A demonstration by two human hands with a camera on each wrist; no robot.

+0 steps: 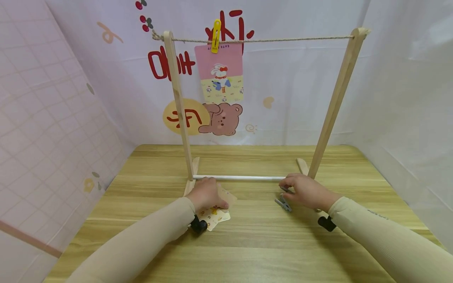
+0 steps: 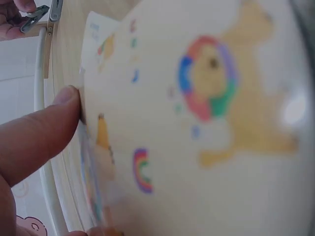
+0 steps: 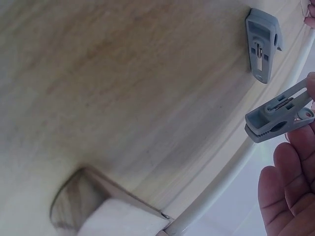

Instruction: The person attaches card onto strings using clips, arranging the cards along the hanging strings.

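Observation:
My left hand pinches a card at the left of the table, with the thumb along its edge. In the left wrist view this cream card with animal and rainbow drawings fills most of the picture, blurred. Other patterned cards lie beneath that hand. At the right, my right hand pinches a grey clothespin between thumb and fingers, just above the table. A second grey clothespin lies on the wood beside it.
A wooden stand with two upright posts and a white crossbar rises behind my hands. Along its top runs a rope, where a yellow clothespin holds a pink and yellow card. Behind hangs a printed white curtain.

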